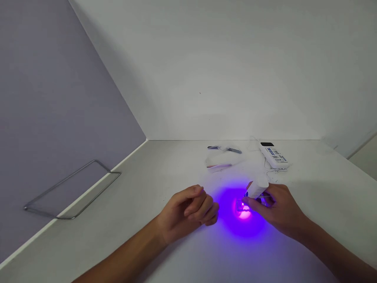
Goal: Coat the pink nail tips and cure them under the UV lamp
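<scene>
While a white lamp [257, 188] is gripped at a tilt between the thumb and fingers of the right hand [281, 210], violet light [246, 231] is thrown onto the white tabletop [97, 251] right of centre. Beneath the lamp, beside the right thumb, a small clear-edged piece [244, 208] is lit bright pink and partly washed out by the glare; whether it is held or rests on the surface cannot be told. Just left of the glow, the left hand [190, 208] is held with its fingers curled loosely inward, and whether anything is enclosed in it cannot be seen.

Beyond the hands, a slim flat strip [219, 166] is laid on the tabletop, and behind it a small grey flat piece [234, 150] is placed near the back wall [206, 78]. Farther right, a white device [274, 156] with a black end and printed markings is set down, with a thin white cable [266, 164] looped beside it. At the far left, the tabletop's pale edge is crossed by a bent metal wire frame [97, 196].
</scene>
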Demonstrator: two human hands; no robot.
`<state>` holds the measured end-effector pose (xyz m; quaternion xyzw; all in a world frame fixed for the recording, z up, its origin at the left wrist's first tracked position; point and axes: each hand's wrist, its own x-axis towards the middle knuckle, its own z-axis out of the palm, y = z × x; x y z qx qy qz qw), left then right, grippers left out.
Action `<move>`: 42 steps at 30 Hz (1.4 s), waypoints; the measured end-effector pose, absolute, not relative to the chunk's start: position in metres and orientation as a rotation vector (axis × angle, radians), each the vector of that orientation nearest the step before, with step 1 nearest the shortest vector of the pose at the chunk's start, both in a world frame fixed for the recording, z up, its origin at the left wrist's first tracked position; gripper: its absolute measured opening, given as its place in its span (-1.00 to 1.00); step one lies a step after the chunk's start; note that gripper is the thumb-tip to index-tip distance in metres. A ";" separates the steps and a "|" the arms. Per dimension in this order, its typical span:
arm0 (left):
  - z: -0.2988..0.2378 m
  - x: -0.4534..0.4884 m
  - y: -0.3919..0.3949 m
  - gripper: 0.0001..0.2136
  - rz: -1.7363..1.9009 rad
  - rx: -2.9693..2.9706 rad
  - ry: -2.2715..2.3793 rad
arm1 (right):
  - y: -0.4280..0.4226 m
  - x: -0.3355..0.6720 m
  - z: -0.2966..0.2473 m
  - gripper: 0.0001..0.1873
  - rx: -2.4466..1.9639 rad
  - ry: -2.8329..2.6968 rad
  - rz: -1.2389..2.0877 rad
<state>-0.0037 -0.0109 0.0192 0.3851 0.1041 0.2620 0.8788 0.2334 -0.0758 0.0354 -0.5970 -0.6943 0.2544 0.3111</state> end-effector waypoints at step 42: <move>0.015 -0.005 -0.005 -0.39 0.569 0.537 0.289 | -0.075 0.232 0.032 -0.68 -1.600 -1.796 0.654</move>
